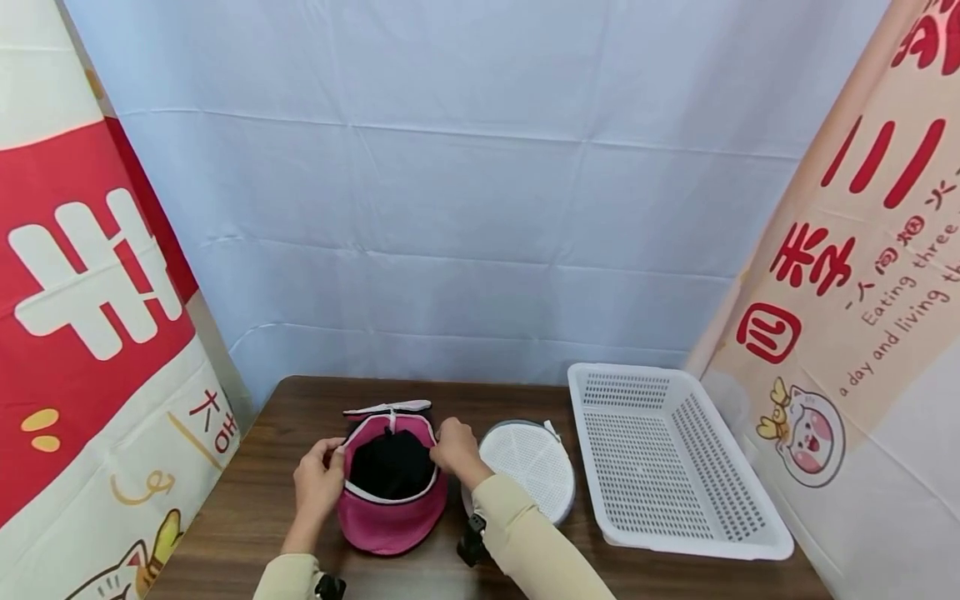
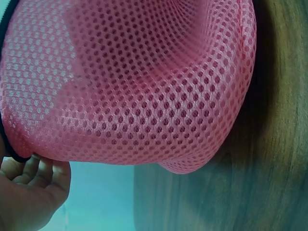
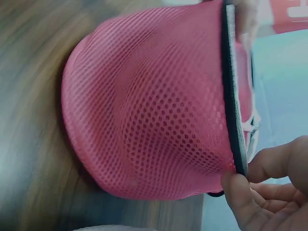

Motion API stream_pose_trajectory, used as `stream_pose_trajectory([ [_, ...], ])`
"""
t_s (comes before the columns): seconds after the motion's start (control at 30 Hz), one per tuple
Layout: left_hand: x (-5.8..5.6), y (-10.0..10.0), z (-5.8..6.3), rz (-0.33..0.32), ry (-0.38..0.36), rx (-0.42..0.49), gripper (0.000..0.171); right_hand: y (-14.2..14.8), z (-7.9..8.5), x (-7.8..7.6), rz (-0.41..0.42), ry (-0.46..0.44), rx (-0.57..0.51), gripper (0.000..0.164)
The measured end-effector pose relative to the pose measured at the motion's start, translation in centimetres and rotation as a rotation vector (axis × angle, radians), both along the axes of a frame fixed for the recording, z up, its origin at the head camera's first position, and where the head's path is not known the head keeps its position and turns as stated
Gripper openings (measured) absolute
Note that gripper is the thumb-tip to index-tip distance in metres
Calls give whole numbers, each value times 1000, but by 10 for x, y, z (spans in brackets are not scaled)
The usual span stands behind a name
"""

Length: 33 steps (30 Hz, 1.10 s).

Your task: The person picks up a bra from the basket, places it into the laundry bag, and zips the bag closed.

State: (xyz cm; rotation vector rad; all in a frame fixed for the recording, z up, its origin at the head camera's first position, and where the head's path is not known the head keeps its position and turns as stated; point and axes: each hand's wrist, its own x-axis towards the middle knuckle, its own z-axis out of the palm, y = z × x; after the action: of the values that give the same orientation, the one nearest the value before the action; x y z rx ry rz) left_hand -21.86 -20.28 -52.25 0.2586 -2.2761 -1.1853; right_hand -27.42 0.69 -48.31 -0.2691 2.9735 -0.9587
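Note:
A pink mesh laundry bag [image 1: 392, 523] stands on the table with its round mouth spread upward. Black cloth [image 1: 393, 465] shows inside it. My left hand [image 1: 318, 482] grips the left side of the rim, its fingers [image 2: 44, 173] curled at the dark zipper edge. On the opposite side my right hand [image 1: 456, 452] pinches the zipper edge [image 3: 233, 96] between thumb and fingers [image 3: 239, 192]. The bag's lid flap [image 1: 393, 407] is folded back behind the mouth. In both wrist views the pink mesh wall bulges outward over the wooden surface.
A round white mesh bag [image 1: 528, 467] with a grey edge lies right of the pink bag, partly behind my right forearm. Farther right stands a white perforated plastic basket [image 1: 645, 467]. Both sit on the dark wooden table [image 1: 247, 475], with hanging cloths behind and at the sides.

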Motion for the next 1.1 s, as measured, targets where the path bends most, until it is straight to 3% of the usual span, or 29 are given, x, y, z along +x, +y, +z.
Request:
stream_pose_trajectory([
  [0.37, 1, -4, 1, 5, -15, 10, 12, 7, 14, 3, -48, -101, -223, 8],
  [0.5, 2, -6, 1, 8, -5, 11, 12, 8, 18, 4, -45, -129, -292, 5],
  [0.67, 1, -7, 1, -8, -28, 22, 12, 9, 18, 5, -46, -128, -300, 5],
  [0.93, 2, -11, 6, -65, -175, -25, 26, 9, 11, 6, -14, -71, -255, 8],
  [1.1, 3, -14, 8, -81, -209, -41, 31, 10, 9, 7, 2, -56, -250, 8],
])
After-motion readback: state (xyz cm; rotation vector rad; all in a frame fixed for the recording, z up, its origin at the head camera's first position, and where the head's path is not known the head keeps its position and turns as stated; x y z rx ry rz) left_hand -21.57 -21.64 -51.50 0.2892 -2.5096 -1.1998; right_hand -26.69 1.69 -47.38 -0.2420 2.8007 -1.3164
